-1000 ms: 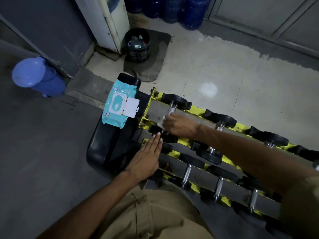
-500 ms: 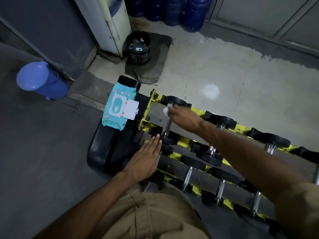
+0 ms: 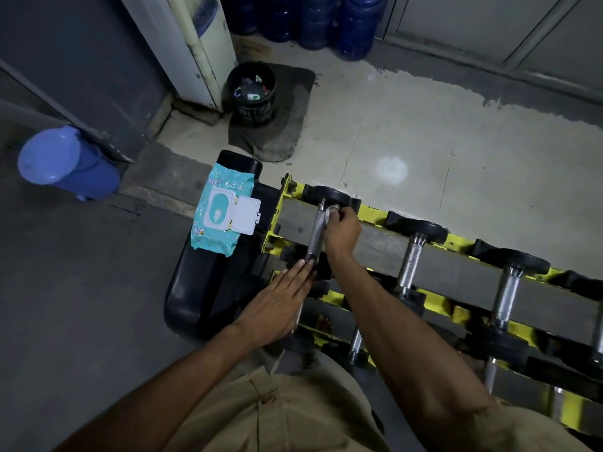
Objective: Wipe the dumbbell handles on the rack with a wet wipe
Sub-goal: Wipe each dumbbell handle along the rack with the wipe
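Observation:
A yellow and grey dumbbell rack (image 3: 456, 272) runs from the centre to the lower right and carries several black dumbbells with metal handles. My right hand (image 3: 342, 231) is closed on a white wet wipe (image 3: 333, 209) pressed against the far end of the leftmost top handle (image 3: 316, 231). My left hand (image 3: 277, 306) lies flat with fingers together on the near black end of that dumbbell. A teal wet wipe pack (image 3: 223, 212) with its white lid flipped up rests on a black padded bench (image 3: 202, 288) left of the rack.
A black waste bucket (image 3: 252, 93) stands on a dark mat beyond the bench. A blue bin (image 3: 65, 164) lies at the left by the wall. Blue water jugs (image 3: 310, 17) line the back. Pale tiled floor lies beyond the rack.
My right hand slid the wipe along the leftmost handle from its near part toward its far end. My left hand stayed flat on the near end.

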